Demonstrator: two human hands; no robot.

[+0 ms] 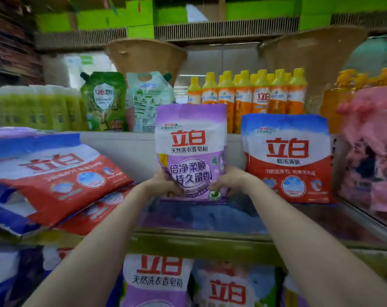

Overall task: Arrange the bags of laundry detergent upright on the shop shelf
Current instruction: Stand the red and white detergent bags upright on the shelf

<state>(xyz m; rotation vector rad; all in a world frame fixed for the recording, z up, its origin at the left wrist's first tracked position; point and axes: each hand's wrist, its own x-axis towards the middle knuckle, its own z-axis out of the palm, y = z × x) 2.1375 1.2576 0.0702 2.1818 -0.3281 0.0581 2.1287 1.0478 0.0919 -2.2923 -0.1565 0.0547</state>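
So, head cam only. Both hands are on the purple bag [190,151], which stands upright on the shelf [210,218], roughly mid-shelf. The left hand [163,185] pinches its lower left corner and the right hand [229,181] grips the lower right, fingers curled round the edges. Just to its right, not quite touching, a red bag [286,158] already stands straight. On the left, a slumped pile of red bags [55,173] still lies on its side, so I'd say the job's maybe a third done.

For this step, I reckon the trick is to press the base flat so the powder settles low, square the bag's face to the front, and nudge it close beside the red one so they prop each other up. Let go slowly and check it doesn't tip forward. Behind, orange bottles [250,94] and green pouches [104,100] sit on a higher ledge, well clear.
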